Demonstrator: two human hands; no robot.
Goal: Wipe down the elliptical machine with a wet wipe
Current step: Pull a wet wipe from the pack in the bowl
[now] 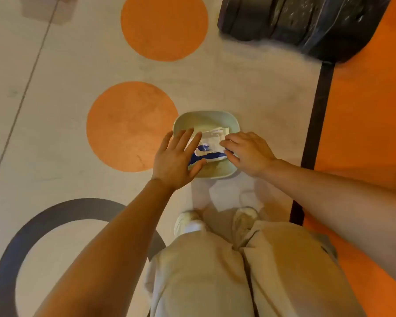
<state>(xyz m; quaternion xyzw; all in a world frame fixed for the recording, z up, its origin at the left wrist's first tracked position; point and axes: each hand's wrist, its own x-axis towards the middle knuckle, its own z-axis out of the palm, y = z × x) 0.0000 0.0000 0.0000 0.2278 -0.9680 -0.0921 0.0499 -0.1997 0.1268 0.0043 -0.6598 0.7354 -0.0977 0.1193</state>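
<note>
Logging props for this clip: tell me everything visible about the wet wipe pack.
The wet wipe pack is a soft white packet with blue print, lying flat in a pale rounded-square basin on the floor. Its top looks creased, perhaps peeled open. The left hand rests straight fingers on its left end; the right hand curls fingers onto its right end.

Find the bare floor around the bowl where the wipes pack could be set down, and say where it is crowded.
Free: pale floor beyond the bowl, up to the dark machine base, and between the bowl and the black stripe. Crowded: the bowl itself, where the left hand and right hand meet on the wipes pack; the shoes close the near side.
</note>
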